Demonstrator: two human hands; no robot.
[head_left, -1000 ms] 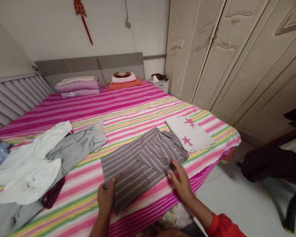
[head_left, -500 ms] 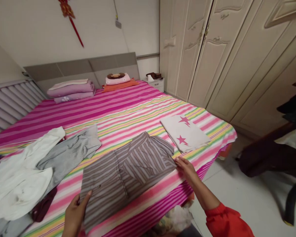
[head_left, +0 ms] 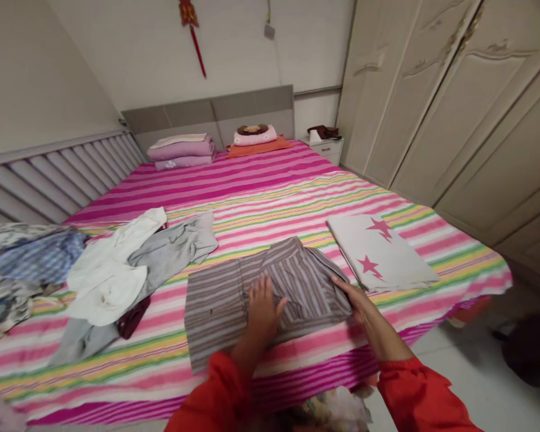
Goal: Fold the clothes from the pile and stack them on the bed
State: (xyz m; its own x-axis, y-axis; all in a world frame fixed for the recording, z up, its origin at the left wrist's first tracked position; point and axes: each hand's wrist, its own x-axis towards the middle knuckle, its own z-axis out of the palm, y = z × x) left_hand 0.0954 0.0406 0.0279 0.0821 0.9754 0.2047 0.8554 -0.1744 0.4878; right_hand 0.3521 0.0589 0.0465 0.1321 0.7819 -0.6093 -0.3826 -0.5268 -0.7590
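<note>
A grey-brown striped shirt (head_left: 216,300) lies partly folded on the bed, a sleeve laid across its body. My left hand (head_left: 263,309) rests flat on the middle of the shirt, fingers spread. At the shirt's right edge, my right hand (head_left: 357,300) holds the cloth between its fingers; the thumb is mostly hidden. Just beyond that hand is a folded white cloth with pink stars (head_left: 387,255), lying flat.
Left on the striped bedspread (head_left: 270,204) lie a white garment (head_left: 112,288), a grey garment (head_left: 175,243) and a blue checked garment (head_left: 45,255). Folded bedding (head_left: 182,150) sits by the headboard (head_left: 180,120). A wardrobe (head_left: 414,102) stands at the right.
My left hand has left the shirt's left edge and moved right onto its middle, opening flat. The right hand stays at the right edge. The view has turned left.
</note>
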